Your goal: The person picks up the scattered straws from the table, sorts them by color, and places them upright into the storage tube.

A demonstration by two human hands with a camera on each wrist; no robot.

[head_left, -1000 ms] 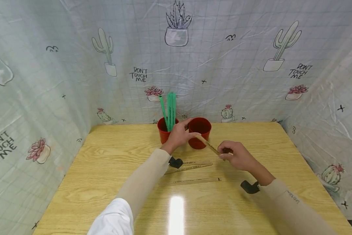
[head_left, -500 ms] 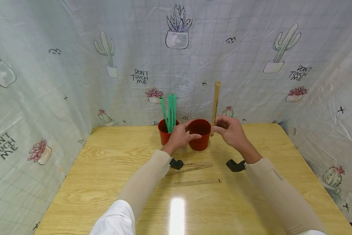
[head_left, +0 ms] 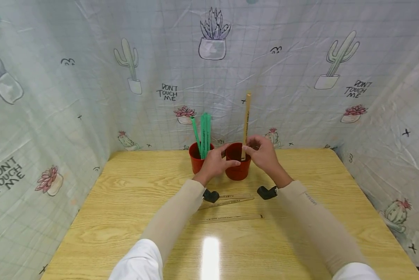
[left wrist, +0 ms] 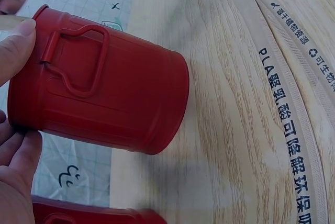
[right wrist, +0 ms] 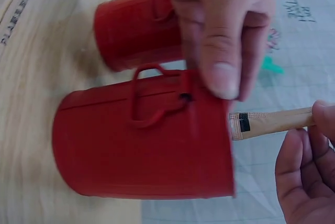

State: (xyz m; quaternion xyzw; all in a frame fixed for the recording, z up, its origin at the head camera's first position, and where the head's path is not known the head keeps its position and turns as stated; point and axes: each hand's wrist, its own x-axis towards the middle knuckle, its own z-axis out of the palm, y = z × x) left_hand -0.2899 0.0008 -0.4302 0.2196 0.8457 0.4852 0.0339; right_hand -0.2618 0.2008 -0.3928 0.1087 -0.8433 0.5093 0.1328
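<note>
My left hand [head_left: 214, 162] grips the rim of the right red bucket [head_left: 238, 172], thumb on the near side and fingers reaching behind. In the left wrist view the bucket's wire handle [left wrist: 99, 62] lies against its wall. My right hand [head_left: 265, 156] pinches a brown paper-wrapped straw [head_left: 246, 120] near its lower end. The straw stands nearly upright, with its bottom end at the bucket's mouth. In the right wrist view that end [right wrist: 243, 124] shows a black mark right at the rim. Several green-wrapped straws [head_left: 205, 136] stand in the left red bucket [head_left: 197, 166].
Three brown wrapped straws, one of them the nearest straw [head_left: 230, 219], lie on the wooden table [head_left: 125, 217] in front of the buckets. A patterned cloth [head_left: 283, 77] hangs behind and at both sides. Black camera mounts [head_left: 266, 192] stick out at both wrists.
My right hand has lifted the straw from a low slant to upright, then moved it left to the right bucket's mouth. The left hand has stayed at the rim; its thumb no longer meets the straw.
</note>
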